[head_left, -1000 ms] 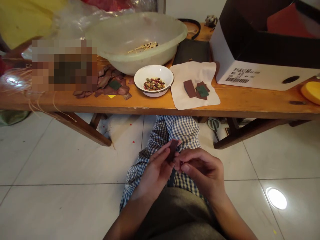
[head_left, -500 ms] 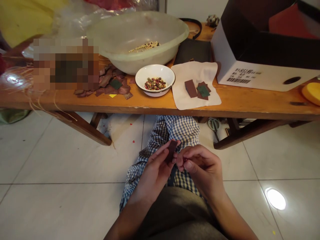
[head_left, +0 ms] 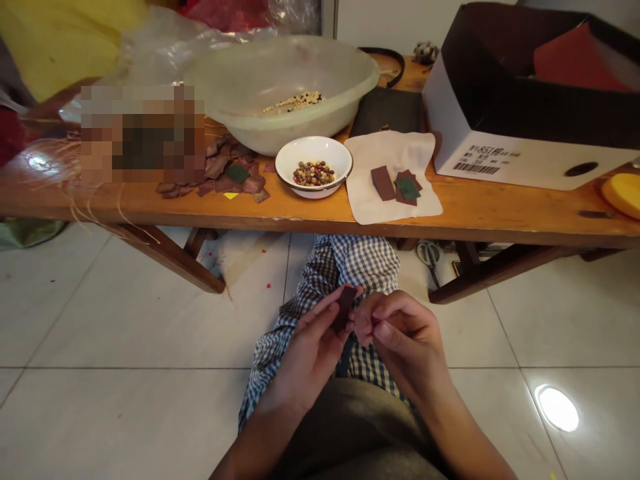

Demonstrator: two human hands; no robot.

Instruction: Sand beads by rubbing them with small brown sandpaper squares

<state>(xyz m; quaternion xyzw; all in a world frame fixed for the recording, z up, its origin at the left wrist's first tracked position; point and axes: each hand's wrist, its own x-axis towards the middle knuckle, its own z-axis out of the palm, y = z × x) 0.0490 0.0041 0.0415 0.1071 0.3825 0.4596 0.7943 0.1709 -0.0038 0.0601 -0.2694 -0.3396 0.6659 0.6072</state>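
Observation:
Over my lap, my left hand (head_left: pixel 320 323) is closed on a flat, dark brown rectangular piece (head_left: pixel 345 308), thumb on top and fingers beneath. Close beside it on the right, my right hand (head_left: pixel 403 327) has its thumb and fingers pinched together. What sits in that pinch, if anything, is too small to make out. On the bench ahead, a pale cloth (head_left: pixel 365 208) bears several brown rectangles (head_left: pixel 383 183) and a green piece (head_left: pixel 407 187). Left of the cloth stands a white bowl (head_left: pixel 285 167) with small mixed-coloured beads (head_left: pixel 314 175) in it.
Behind the bowl stands a large translucent basin (head_left: pixel 240 123) with pale beads inside. Brown scraps (head_left: pixel 215 173) lie left of it, near a pixelated patch. A black-and-white box (head_left: pixel 520 157) occupies the right of the wooden bench (head_left: pixel 300 223). Scissors (head_left: pixel 429 257) show below.
The view has tilted slightly, so the bench sits a little lower in the picture. The fingers of my right hand have shifted slightly; my left hand keeps its hold on the brown piece.

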